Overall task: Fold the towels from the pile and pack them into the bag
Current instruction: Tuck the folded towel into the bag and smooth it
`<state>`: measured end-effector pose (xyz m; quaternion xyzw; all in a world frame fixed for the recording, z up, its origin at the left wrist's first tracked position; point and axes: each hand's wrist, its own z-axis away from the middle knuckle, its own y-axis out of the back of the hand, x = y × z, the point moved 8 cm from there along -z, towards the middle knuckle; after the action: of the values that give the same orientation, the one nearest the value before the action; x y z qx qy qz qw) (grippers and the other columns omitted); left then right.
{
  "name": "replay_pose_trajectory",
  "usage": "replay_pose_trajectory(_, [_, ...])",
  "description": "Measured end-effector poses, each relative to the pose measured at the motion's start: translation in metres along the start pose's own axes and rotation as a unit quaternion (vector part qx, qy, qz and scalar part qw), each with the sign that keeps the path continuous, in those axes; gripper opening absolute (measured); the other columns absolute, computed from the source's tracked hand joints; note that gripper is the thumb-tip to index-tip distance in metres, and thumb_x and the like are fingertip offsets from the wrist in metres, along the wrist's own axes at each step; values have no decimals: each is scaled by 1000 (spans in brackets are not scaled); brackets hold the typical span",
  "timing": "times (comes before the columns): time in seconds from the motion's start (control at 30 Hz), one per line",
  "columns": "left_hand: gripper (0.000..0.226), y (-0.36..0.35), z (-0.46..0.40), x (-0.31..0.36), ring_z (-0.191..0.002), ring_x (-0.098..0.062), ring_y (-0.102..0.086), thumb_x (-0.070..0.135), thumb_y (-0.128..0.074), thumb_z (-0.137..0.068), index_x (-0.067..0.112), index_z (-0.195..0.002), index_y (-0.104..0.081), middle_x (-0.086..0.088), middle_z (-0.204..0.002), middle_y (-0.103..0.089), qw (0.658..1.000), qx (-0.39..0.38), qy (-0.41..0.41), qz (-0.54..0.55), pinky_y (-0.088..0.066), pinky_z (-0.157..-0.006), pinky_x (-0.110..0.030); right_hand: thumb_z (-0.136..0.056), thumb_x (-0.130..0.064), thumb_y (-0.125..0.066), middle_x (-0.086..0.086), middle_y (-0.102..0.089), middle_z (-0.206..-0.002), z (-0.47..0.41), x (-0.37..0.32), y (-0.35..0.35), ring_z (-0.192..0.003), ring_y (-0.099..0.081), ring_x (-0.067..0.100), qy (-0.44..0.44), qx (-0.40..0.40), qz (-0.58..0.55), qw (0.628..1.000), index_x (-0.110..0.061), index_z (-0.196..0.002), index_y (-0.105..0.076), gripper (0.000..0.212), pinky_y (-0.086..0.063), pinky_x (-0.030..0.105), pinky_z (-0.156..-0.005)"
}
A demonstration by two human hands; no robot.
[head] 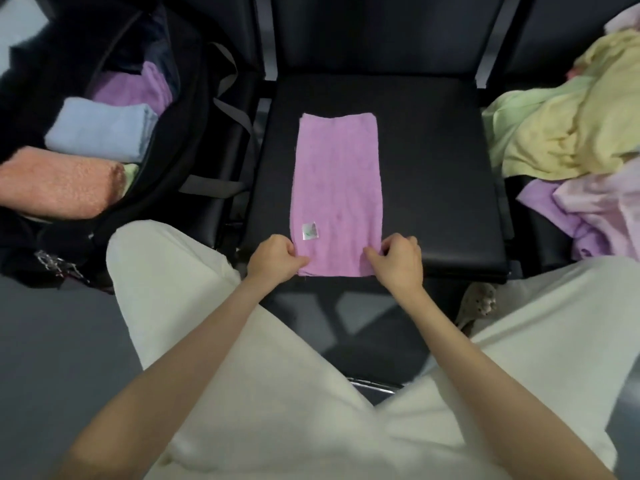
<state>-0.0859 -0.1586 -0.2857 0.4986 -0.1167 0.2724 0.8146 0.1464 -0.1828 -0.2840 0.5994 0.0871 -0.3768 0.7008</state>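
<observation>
A pink-purple towel (337,188) lies folded into a long strip on the black seat (433,174), with a small label near its near end. My left hand (273,259) pinches the near left corner of the towel. My right hand (398,261) pinches the near right corner. An open black bag (194,109) stands on the seat to the left. Inside it lie folded towels: an orange one (59,188), a light blue one (100,128) and a purple one (135,88). The pile of loose towels (568,133) lies on the right seat.
The pile holds yellow, green and pale purple towels (595,216). Grey bag straps (228,112) hang between the bag and the middle seat. My legs in white trousers (194,306) frame the seat's front edge. Grey floor lies below.
</observation>
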Motion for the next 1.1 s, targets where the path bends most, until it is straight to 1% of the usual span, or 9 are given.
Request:
replay_pose_trajectory(0.1, [23, -9, 15, -6, -67, -21, -54, 19, -72, -80, 12, -69, -54, 1, -63, -54, 996, -16, 7, 92, -42, -64, -29, -84, -18, -64, 5, -56, -73, 15, 14, 10, -62, -54, 18, -35, -36, -140, 989, -10, -77, -48, 19, -44, 29, -55])
replay_pose_trajectory(0.23, [20, -10, 41, -8, -54, -14, -62, 9, -65, -87, 10, -72, -52, -10, -70, -63, 971, -77, 60, 219, -52, -59, -27, -87, -13, -65, 8, -58, -85, 39, 23, 15, -54, -54, 13, -94, -93, -303, 944, -12, -96, -46, 21, -48, 19, -46])
replay_pose_trajectory(0.33, [17, 5, 49, -3, -51, -11, -64, 8, -63, -89, 16, -100, -55, -8, -73, -66, 946, -62, 52, 315, -54, -56, -26, -89, -14, -64, 3, -62, -79, 42, 17, 24, -51, -53, 9, -96, -99, -373, 917, -13, -109, -55, 22, -44, 18, -47])
replay_pose_trajectory(0.53, [10, 25, 27, 20, -65, -12, -67, 12, -60, -90, 8, -92, -69, -4, -73, -71, 797, -65, 94, 593, -57, -73, -26, -87, -9, -63, 3, -69, -73, 16, -22, 31, -70, -68, 15, -116, -102, -553, 819, -8, -89, -67, 4, -51, 21, -60])
replay_pose_trajectory(0.63, [7, 19, 1, 28, -71, -15, -69, 8, -59, -89, 6, -84, -65, -8, -76, -72, 760, -44, 119, 638, -56, -74, -25, -84, -5, -63, 13, -70, -82, -4, -35, 23, -85, -70, 25, -131, -89, -581, 798, 0, -88, -67, 7, -55, 25, -67])
replay_pose_trajectory(0.8, [31, 7, -22, 33, -85, -20, -65, 0, -60, -87, -4, -118, -59, -12, -90, -66, 783, 48, 125, 608, -55, -83, -27, -83, -3, -61, 10, -62, -87, -28, -38, 2, -85, -60, 24, -136, -43, -539, 830, -3, -93, -60, 10, -52, 29, -75])
replay_pose_trajectory(0.9, [57, 16, -27, 31, -91, -14, -61, 3, -60, -84, 9, -139, -46, -3, -95, -66, 867, 102, 54, 486, -51, -90, -30, -82, -6, -63, 0, -57, -100, -28, -43, 1, -96, -57, 17, -70, -34, -414, 907, -12, -133, -40, 57, -50, 30, -89])
replay_pose_trajectory(1.0, [38, 28, -21, 42, -92, -8, -63, 7, -65, -82, 12, -120, -65, -1, -108, -69, 949, 106, -81, 284, -47, -84, -14, -79, -10, -68, 6, -44, -132, -20, -54, 9, -118, -48, 18, 82, -29, -192, 978, -11, -144, -31, 74, -43, 31, -99])
replay_pose_trajectory(1.1, [28, 25, -9, 49, -100, -12, -64, 9, -70, -80, 11, -108, -71, 0, -109, -70, 968, 83, -226, 63, -44, -88, -15, -79, -8, -63, 11, -46, -135, -14, -57, 9, -125, -43, 28, 208, -53, 31, 976, -6, -137, -41, 62, -36, 37, -105])
